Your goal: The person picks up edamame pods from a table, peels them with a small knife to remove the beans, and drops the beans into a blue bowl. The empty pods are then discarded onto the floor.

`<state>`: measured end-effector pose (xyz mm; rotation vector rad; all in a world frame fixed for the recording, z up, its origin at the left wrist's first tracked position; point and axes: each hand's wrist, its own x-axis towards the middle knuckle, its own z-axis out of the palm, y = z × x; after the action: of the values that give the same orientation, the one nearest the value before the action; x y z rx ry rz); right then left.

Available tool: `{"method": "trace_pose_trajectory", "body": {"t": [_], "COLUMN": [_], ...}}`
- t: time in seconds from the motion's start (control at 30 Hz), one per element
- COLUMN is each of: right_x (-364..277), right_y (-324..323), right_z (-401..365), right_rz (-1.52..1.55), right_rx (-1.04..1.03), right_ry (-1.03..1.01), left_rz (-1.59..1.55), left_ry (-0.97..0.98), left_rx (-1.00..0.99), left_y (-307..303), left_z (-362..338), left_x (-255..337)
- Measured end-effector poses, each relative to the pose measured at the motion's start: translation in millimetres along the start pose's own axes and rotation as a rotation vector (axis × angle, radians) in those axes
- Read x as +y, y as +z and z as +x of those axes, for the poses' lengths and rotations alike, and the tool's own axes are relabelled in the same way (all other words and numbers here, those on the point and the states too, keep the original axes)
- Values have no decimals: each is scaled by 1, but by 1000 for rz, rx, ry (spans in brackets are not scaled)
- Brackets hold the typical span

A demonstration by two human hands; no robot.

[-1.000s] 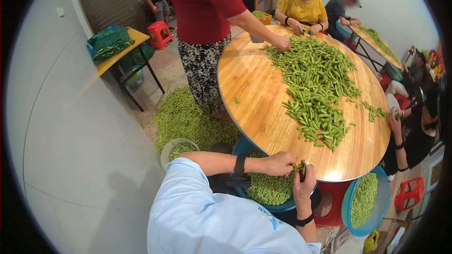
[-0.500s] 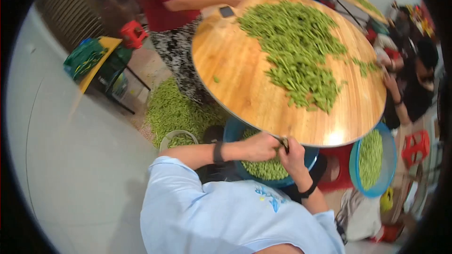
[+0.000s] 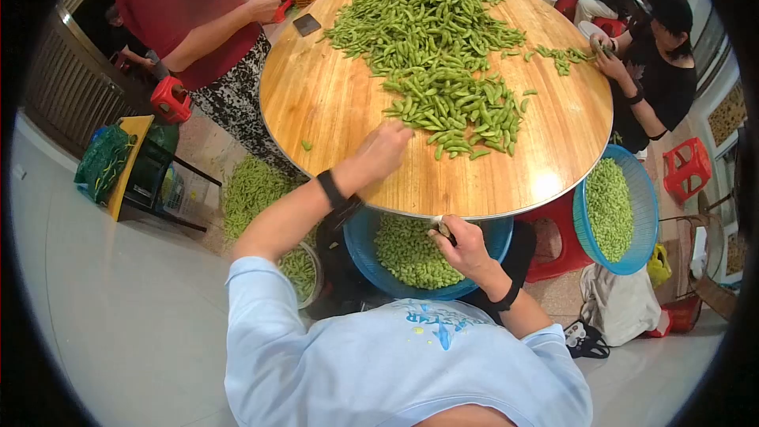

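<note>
My left hand (image 3: 378, 155) is over the round wooden table (image 3: 316, 122), its fingers drawn together at the near-left edge of a pile of green soybean pods (image 3: 439, 32). Whether a pod sits between the fingertips is hidden. At the table's front rim, my right hand (image 3: 462, 249) is closed round a small dark and silvery tool (image 3: 443, 229) whose kind I cannot make out. Just below the two hands stands a blue basin (image 3: 496, 249) holding many pale green pods (image 3: 411, 253).
Another blue basket (image 3: 647, 205) of pods stands at the right by a red stool (image 3: 686, 168). A phone (image 3: 307, 25) lies on the table. People sit or stand round it. Pods heap on the floor (image 3: 253, 194) beside a white bucket (image 3: 318, 277).
My left hand has left my right hand and reached forward to the pod pile. My right hand stays near the rim with the tool. The person in red has drawn an arm back from the table.
</note>
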<state>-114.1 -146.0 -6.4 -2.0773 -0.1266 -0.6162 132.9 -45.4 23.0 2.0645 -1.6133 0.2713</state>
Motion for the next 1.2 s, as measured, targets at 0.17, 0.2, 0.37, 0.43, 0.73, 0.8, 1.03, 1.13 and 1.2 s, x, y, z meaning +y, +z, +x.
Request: {"method": "trace_pose_trajectory", "body": {"t": [0.17, 0.2, 0.37, 0.43, 0.73, 0.8, 1.03, 1.13, 1.2], "right_x": [11, 12, 1, 3, 5, 0, -1, -3, -4], "right_y": [-11, -11, -12, -14, -12, -12, -15, -16, -17], "right_z": [-15, -18, -7, -2, 12, 17, 14, 13, 12], "right_rz": [82, 152, 427, 549, 1050, 1111, 1296, 1317, 1319], "right_rx": [71, 64, 79, 93, 168, 181, 122, 113, 113], "right_ry": [95, 147, 368, 434, 557, 565, 554, 547, 535], "left_rz": [159, 96, 30, 12, -1248, -1324, -1336, -1310, -1289], "left_ry": [-66, -167, -302, -316, -623, -634, -650, -640, -618], "left_rx": [74, 51, -44, -61, -74, -104, -157, -155, -143], "left_y": [37, 38, 34, 22, -11, -7, 0, -3, -6], "left_z": [28, 31, 38, 28, -8, -16, -28, -28, -26], "left_x": [-24, -27, -34, -18, 71, 85, 97, 100, 103]}}
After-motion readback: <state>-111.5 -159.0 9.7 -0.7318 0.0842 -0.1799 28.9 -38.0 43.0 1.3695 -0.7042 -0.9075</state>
